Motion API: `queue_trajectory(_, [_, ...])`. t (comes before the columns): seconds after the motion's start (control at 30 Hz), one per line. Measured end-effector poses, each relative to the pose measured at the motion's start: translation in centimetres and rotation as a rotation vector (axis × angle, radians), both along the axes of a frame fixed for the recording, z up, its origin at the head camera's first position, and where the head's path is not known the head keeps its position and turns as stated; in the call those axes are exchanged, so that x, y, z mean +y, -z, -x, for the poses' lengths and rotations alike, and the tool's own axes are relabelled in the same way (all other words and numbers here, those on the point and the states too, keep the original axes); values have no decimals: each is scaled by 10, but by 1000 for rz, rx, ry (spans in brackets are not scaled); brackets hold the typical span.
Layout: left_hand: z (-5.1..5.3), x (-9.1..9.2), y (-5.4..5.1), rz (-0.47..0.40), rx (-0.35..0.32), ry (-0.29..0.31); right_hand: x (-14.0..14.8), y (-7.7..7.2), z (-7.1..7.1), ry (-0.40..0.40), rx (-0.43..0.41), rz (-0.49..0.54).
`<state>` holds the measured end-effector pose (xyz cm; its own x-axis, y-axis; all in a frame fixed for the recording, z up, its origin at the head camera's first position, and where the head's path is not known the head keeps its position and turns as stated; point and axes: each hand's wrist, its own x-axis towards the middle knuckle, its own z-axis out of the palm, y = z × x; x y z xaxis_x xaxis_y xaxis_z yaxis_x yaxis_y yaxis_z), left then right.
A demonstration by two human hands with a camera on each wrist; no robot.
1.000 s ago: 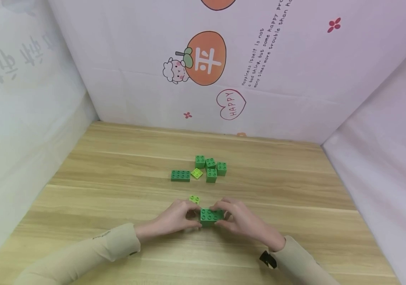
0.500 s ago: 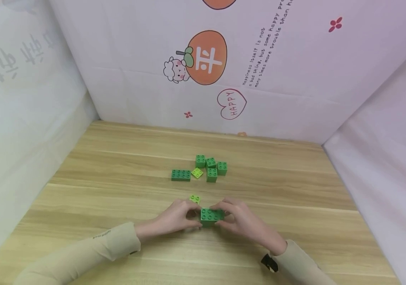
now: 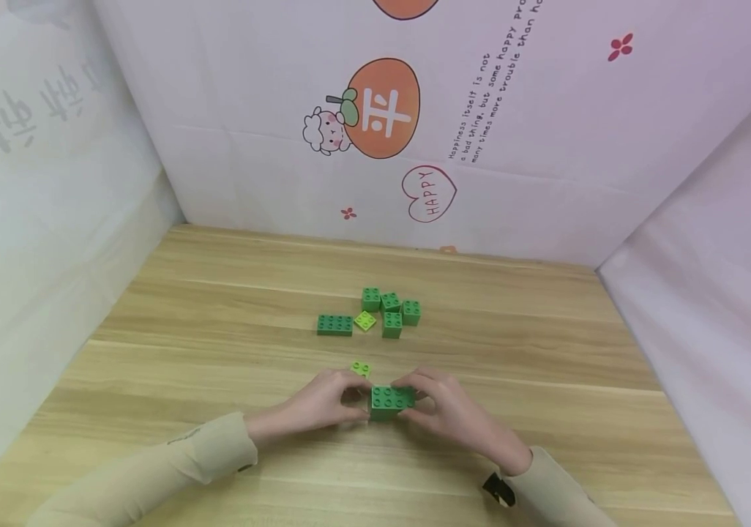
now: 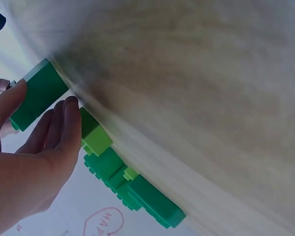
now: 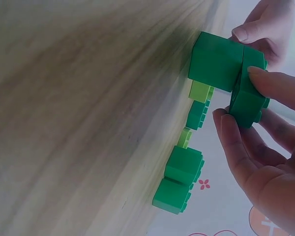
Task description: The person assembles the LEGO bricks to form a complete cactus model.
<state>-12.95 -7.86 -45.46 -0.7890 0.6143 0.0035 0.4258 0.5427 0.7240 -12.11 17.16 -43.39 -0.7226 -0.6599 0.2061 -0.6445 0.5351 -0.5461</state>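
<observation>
My right hand [image 3: 444,406] pinches a green toy brick [image 5: 248,96] by its sides between thumb and fingers. It sits studs up on a green block [image 5: 214,61] and sticks out past it toward that hand. At the left end of this stack is my left hand [image 3: 326,399], thumb and fingers spread apart; its thumb [image 4: 12,101] overlaps the green block in the left wrist view. Whether they touch is hard to tell. Just beyond the left fingertips lies a light green brick [image 3: 360,368], partly hidden by the hand.
Farther back on the wooden table [image 3: 217,351] stand several small green bricks [image 3: 391,324], a light green square piece [image 3: 365,320] and a long dark green brick [image 3: 334,325]. A printed cloth [image 3: 250,183] rises behind the table, with white cloth at both sides.
My left hand has drawn slightly to the left, its thumb tip shifting off the stack's left end. My right hand keeps its grip, nearly still. The other bricks have not moved.
</observation>
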Motion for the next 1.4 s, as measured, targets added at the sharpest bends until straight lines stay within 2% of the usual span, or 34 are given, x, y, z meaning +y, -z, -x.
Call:
queue_trajectory(0.23, [6,-6,-7,-50,-43,15,1,2,0,11,8,3])
queue_trajectory(0.43, [12,-10,-13,-87,-62,-25,0,2,0,5,13,5])
queue_trajectory(0.6, [17,-12,-15,-103,-20,-36,1,2,0,-2,16,10])
queue_trajectory(0.87, [24,-12,-12,-62,113,-36,0,1,-1,8,9,8])
queue_trajectory(1.03, [28,-12,-9,-5,179,-34,0,2,0,10,12,13])
queue_trajectory(1.4, [32,-11,-4,83,199,-7,0,2,1,16,4,24])
